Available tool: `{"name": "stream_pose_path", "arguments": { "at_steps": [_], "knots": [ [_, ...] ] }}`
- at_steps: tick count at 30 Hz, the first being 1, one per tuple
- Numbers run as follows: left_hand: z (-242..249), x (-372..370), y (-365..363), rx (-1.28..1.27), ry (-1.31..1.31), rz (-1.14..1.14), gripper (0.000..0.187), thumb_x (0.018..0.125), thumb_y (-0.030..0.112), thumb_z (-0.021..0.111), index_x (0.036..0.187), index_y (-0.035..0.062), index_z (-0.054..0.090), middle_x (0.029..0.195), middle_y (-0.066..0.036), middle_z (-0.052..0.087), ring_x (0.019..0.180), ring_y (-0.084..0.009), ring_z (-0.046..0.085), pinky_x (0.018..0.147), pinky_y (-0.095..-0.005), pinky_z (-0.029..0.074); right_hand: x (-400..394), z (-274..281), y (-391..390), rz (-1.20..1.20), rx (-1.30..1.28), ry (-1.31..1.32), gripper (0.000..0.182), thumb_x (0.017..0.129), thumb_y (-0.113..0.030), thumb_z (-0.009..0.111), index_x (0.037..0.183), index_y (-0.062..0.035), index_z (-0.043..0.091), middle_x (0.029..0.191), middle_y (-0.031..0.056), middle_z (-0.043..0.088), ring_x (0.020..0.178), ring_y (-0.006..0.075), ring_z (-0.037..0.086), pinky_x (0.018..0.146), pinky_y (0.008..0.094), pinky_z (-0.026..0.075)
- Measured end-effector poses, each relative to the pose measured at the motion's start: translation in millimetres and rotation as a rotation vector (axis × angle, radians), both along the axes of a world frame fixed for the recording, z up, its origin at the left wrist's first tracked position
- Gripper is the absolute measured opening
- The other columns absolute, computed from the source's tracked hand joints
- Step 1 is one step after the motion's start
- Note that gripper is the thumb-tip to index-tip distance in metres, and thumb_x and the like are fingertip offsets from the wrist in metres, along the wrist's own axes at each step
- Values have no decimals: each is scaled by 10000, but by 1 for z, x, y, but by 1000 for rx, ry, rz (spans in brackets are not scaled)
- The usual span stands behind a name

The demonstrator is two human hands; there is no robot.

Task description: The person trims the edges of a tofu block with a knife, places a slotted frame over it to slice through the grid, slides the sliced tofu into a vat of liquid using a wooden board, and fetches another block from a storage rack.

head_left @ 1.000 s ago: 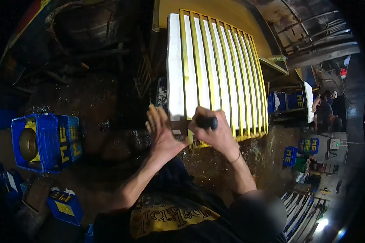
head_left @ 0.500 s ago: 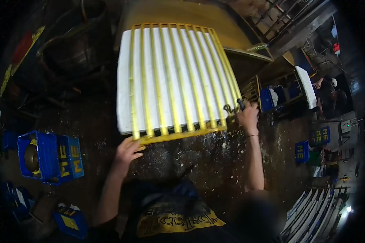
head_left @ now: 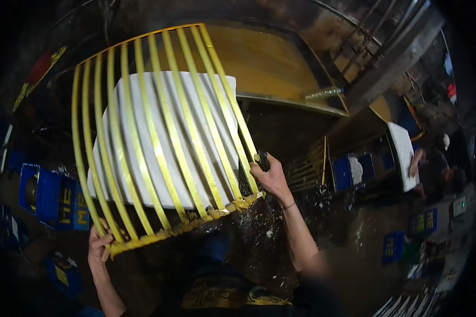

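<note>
Both hands hold a yellow slatted rack (head_left: 182,226) tilted in front of me. Behind its slats shows a white slab (head_left: 149,148), lying lower than the rack's far edge. My left hand (head_left: 99,245) is closed round the near left corner, fingers partly hidden by the slats. At the near right corner my right hand (head_left: 273,179) is closed on the frame. A black handle-like piece (head_left: 263,161) is also at the fingers of that hand; its kind is not clear. Crinkled yellow wrapping covers the rack's near edge.
A large brown-topped table (head_left: 269,63) stands behind, with a clear bottle (head_left: 322,94) on its edge. Blue crates (head_left: 66,203) are at the left, another blue crate (head_left: 341,174) at the right. A person (head_left: 436,164) touches a white board (head_left: 402,153). White scraps litter the wet floor.
The rack has moved left and towards me, and it has turned. The white slab has shifted against the slats, leaving the far part of the rack bare. Both hands stay on the corners.
</note>
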State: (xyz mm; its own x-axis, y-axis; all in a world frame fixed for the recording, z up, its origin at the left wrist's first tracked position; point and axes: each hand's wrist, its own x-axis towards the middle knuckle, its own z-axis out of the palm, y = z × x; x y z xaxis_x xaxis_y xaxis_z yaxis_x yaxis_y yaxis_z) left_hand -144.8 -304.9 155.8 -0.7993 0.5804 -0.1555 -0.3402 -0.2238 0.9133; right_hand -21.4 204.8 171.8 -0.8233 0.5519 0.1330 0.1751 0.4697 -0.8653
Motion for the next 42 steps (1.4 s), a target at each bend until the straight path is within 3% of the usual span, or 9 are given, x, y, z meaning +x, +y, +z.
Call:
{"name": "stream_pose_path", "arguments": {
  "at_steps": [1,4,12,16,21,24,34,36,42],
  "knots": [
    [5,5,30,74,18,224,505,792,231,760,1170,64,471,1054,-149,627,848,-357,677,660,-455,611,-15,9,13,50,-22,7,247,770,-155,670,909,41,610,694,113,596,641,117,521,611,317,460],
    [9,-16,85,-71,30,665,564,943,323,613,1400,78,390,1021,-124,641,722,-240,691,580,-317,598,-69,2,60,259,-50,73,287,758,-123,661,992,44,642,689,65,590,654,80,493,603,278,443],
    [-44,1,168,-171,35,952,226,977,116,560,1179,36,499,849,-64,607,610,-136,639,442,-213,424,-184,30,178,459,-163,-236,231,796,-87,727,996,22,693,761,-39,611,690,52,513,617,231,435],
    [-21,3,262,-486,-20,1250,160,964,112,585,1088,16,553,807,-2,565,646,-62,500,524,-208,407,-267,1,236,561,-60,-256,274,764,-103,767,991,39,710,817,-46,640,724,64,531,655,231,448],
    [-1,9,349,-1022,105,1384,266,937,88,599,1153,-67,592,978,-63,534,870,-154,499,750,-298,410,-351,-23,280,722,-26,-211,291,734,-107,775,974,45,711,830,35,657,758,96,559,695,232,453],
    [11,-1,402,-1229,142,1357,313,952,100,571,1219,-63,578,905,-91,480,834,-202,479,760,-315,402,-400,-37,310,865,30,-144,265,723,-96,771,938,46,710,804,44,632,775,122,557,709,251,446],
    [-17,-12,428,-1514,190,1416,344,952,129,566,1246,-48,594,894,-115,496,846,-228,516,781,-352,447,-436,-28,308,1003,-157,-111,170,739,-61,733,884,8,678,736,44,594,675,141,560,624,291,454],
    [-14,-15,427,-1531,206,1431,328,951,131,568,1214,-61,606,892,-114,497,827,-228,519,741,-353,450,-438,-42,308,1011,70,143,177,753,-133,734,828,6,654,718,47,585,644,148,563,600,306,454],
    [-8,-23,431,-1526,163,1420,251,940,101,570,1124,-62,622,883,-135,504,799,-261,518,724,-390,450,-434,-45,315,952,-64,-81,251,721,-233,753,831,-18,684,764,120,652,749,237,652,693,380,503]
  ]
}}
